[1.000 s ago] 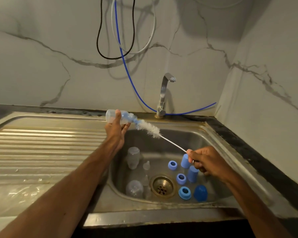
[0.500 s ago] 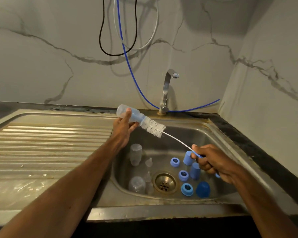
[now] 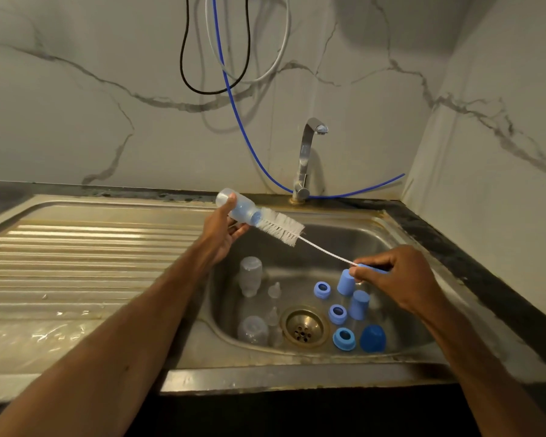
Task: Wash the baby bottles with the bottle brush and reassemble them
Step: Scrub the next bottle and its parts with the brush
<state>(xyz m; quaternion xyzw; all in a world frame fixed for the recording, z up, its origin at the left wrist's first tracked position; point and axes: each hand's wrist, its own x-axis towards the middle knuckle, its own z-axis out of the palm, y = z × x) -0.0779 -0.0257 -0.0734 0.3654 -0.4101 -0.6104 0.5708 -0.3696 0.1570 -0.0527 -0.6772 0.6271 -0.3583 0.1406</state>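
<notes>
Baby bottle [image 3: 238,209], clear and tilted, sits in the left hand [image 3: 221,236]. The thumb lies across its base end and the fingers curl underneath, holding it above the back-left edge of the sink [image 3: 344,244]. Its mouth points right, and the tip of the bottle brush [image 3: 279,228] is in the neck, with most of the white bristles outside, just right of those fingers. The wire stem slopes down to the right hand [image 3: 391,275], whose thumb and fingertips pinch the blue handle. In the basin below the left fingers lie two clear bottles [image 3: 250,275] and small teats [image 3: 275,290]. The drain [image 3: 304,326] lies between the hands. Under the right fingertips stand blue rings [image 3: 322,290], pale-blue caps [image 3: 359,305] and a darker dome cap [image 3: 372,338].
</notes>
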